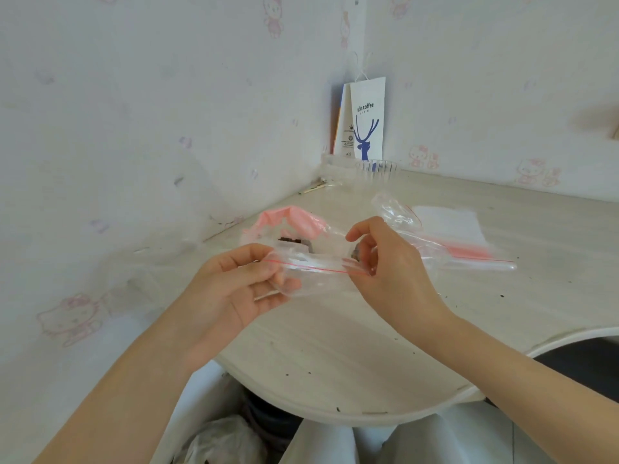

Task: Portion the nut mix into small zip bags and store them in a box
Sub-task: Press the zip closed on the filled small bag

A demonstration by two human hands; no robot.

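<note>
Thin, crinkly clear zip bag (311, 274) with red seal line, pinched at either end by left hand (234, 283) and right hand (388, 262), above pale wood-grain tabletop (335, 346), glossy pink bag (294, 222) behind, dark contents half hidden, blurred

Pale cartoon-cat wallpaper (167, 112) on both corner walls, whitewashed wooden desk (335, 346) with curved edge, soft daylight
</note>
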